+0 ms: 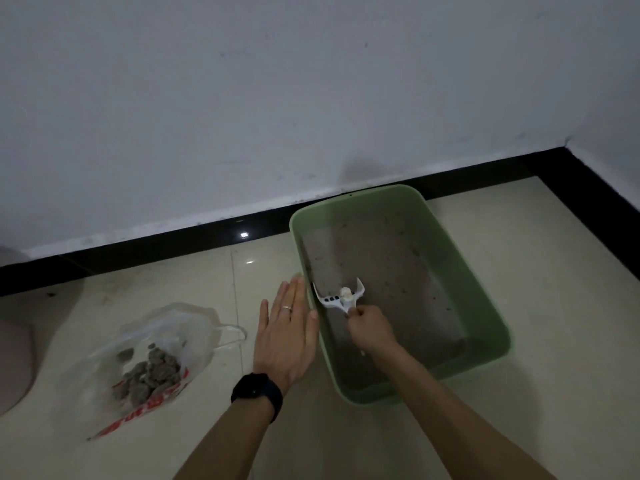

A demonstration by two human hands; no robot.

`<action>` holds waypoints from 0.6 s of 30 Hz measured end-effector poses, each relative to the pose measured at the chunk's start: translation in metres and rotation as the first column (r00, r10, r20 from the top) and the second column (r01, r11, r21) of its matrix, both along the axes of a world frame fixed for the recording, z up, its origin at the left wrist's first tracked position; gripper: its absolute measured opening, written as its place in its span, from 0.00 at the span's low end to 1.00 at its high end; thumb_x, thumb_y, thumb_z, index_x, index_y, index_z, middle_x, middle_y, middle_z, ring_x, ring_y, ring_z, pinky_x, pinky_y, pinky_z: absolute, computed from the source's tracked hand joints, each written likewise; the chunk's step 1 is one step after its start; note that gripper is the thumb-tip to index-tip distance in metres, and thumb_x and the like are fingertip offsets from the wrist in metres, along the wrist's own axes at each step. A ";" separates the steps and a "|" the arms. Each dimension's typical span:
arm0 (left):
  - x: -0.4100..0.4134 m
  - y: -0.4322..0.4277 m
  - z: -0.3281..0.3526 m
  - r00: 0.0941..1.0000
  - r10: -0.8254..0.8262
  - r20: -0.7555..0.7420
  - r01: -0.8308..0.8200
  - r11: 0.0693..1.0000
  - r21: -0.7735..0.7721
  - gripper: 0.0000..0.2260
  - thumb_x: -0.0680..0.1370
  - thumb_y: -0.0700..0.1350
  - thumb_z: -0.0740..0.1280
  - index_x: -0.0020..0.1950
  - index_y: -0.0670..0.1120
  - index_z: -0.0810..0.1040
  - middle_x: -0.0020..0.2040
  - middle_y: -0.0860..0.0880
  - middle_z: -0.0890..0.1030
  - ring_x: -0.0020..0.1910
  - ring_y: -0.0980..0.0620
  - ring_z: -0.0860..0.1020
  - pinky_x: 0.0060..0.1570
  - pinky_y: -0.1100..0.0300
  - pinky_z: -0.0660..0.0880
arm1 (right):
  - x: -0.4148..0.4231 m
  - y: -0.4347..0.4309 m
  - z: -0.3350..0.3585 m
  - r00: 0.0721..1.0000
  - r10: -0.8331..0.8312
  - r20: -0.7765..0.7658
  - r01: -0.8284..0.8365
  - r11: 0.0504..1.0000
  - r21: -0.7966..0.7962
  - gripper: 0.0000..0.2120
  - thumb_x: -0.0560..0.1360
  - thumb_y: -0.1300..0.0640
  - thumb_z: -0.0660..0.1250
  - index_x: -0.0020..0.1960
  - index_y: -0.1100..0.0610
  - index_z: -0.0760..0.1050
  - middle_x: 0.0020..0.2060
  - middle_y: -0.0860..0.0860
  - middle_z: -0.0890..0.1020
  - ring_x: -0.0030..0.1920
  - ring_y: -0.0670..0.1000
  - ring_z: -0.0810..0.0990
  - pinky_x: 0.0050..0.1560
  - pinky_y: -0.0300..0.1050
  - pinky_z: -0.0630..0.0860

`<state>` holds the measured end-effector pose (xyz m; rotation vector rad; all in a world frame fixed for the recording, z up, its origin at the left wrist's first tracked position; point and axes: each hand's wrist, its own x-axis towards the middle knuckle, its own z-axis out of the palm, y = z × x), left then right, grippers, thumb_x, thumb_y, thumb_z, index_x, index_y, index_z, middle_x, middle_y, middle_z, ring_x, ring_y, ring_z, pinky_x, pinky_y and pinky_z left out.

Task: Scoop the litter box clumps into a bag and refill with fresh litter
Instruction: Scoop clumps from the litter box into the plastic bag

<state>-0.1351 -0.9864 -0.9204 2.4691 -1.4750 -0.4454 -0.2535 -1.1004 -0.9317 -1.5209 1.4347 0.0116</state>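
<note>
Your right hand (372,329) is curled round the short handle of the white scoop (337,299), low inside the green litter box (450,370) by its left wall. One small pale clump (346,294) sits on the slotted blade, and your left hand (285,336) lies flat and open along the outside of that wall. The scoop looks light and stiff and the clump crumbly, so carry the blade level to the thin, floppy bag (156,348) well to the left, which will likely need its rim held open.

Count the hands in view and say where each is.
2. The left hand lies flat beside the litter box; the right hand grips the scoop inside it.
</note>
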 end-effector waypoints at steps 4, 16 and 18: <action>0.008 -0.016 0.003 0.997 -0.065 0.039 0.062 0.995 0.080 0.34 0.74 0.59 0.27 0.80 0.50 0.34 0.80 0.53 0.34 0.79 0.55 0.35 0.79 0.48 0.43 | 0.031 -0.024 -0.008 0.999 -0.050 0.021 0.050 0.998 0.025 0.18 0.81 0.51 0.57 0.49 0.62 0.81 0.45 0.59 0.83 0.43 0.58 0.81 0.41 0.46 0.74; 0.002 -0.020 0.005 0.995 -0.049 0.089 0.034 0.986 0.165 0.27 0.84 0.54 0.39 0.79 0.48 0.32 0.79 0.51 0.32 0.78 0.54 0.34 0.78 0.49 0.38 | 0.056 -0.028 -0.012 0.893 -0.366 0.264 0.336 0.930 0.151 0.19 0.79 0.47 0.63 0.35 0.56 0.79 0.31 0.54 0.80 0.30 0.52 0.74 0.36 0.47 0.70; 0.003 -0.020 0.007 0.994 -0.054 0.099 0.035 0.983 0.183 0.27 0.84 0.54 0.40 0.78 0.48 0.31 0.79 0.51 0.33 0.78 0.54 0.34 0.78 0.49 0.38 | 0.048 -0.028 -0.012 0.900 -0.335 0.279 0.316 0.942 0.113 0.16 0.80 0.53 0.62 0.36 0.55 0.79 0.33 0.54 0.81 0.29 0.50 0.72 0.36 0.46 0.69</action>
